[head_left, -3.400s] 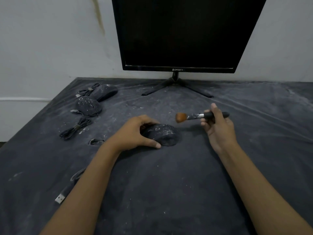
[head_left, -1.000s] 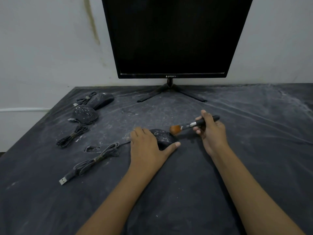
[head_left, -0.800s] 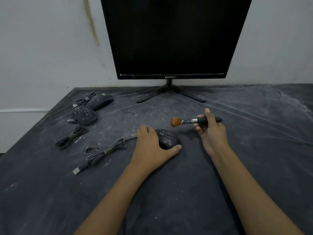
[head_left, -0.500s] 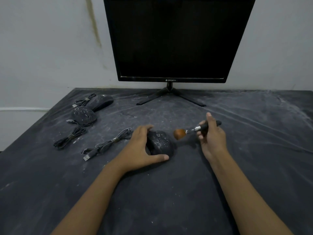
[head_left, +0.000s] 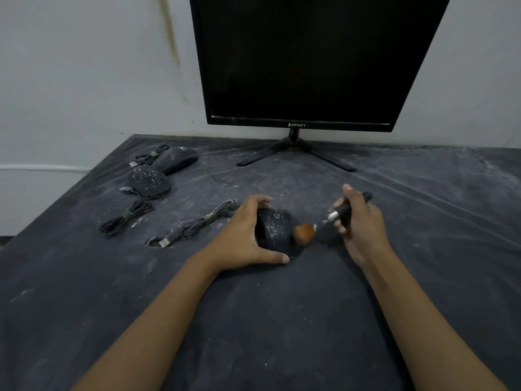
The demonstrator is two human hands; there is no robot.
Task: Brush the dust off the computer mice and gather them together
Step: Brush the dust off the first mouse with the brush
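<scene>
A black dusty mouse [head_left: 275, 230] lies in the middle of the dark cloth. My left hand [head_left: 242, 235] grips it from the left, thumb along its near edge and fingers over its far side. My right hand [head_left: 359, 221] holds a small brush [head_left: 335, 217] by its black handle. The orange bristles [head_left: 304, 233] touch the mouse's right side. Two more dusty black mice sit at the far left: one [head_left: 149, 180] speckled white, the other [head_left: 178, 159] just behind it. The held mouse's bundled cable [head_left: 197, 224] trails to the left.
A black monitor [head_left: 307, 60] on a splayed stand [head_left: 294, 152] stands at the back against the white wall. Coiled cables [head_left: 125, 218] with USB plugs lie beside the far-left mice. The cloth [head_left: 282, 320] is streaked with white dust; its left edge drops off.
My left hand turned the mouse and shifted from covering its top to gripping its left side. The brush dipped down from above, and its bristles now touch the mouse's right side.
</scene>
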